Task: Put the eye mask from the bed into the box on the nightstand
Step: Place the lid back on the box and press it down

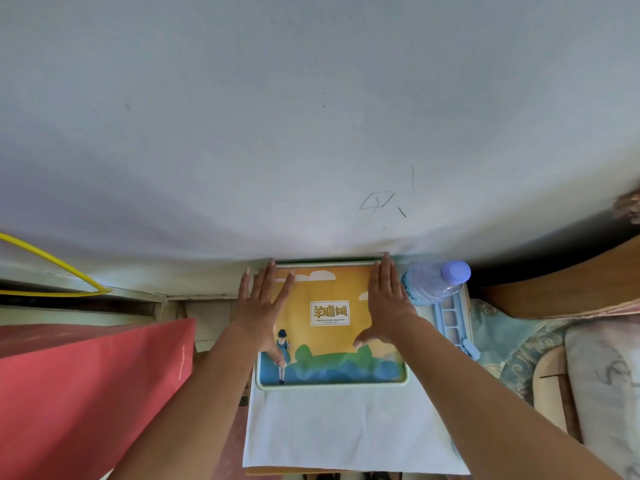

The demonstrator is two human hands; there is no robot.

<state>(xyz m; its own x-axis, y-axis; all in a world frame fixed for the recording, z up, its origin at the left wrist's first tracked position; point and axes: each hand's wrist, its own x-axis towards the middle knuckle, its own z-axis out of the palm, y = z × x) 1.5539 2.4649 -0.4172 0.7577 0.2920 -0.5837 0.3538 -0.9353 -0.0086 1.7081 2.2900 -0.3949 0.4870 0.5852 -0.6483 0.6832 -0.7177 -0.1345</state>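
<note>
The box (332,323) with its yellow picture lid lies on the white cloth (349,427) of the worktop, against the wall (311,116). The eye mask I cannot see. My left hand (265,306) lies flat on the lid's left part, grip open, fingers spread. My right hand (384,303) lies flat on the right part, grip open, thumb pointing inward. Both forearms reach forward. A water bottle (436,282) stands just beside the box.

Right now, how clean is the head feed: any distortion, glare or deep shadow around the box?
Head view: strong wide-angle bending curves the wall base; even daylight, no glare on the box lid; both hands are sharp; deep shadow behind the water bottle.
</note>
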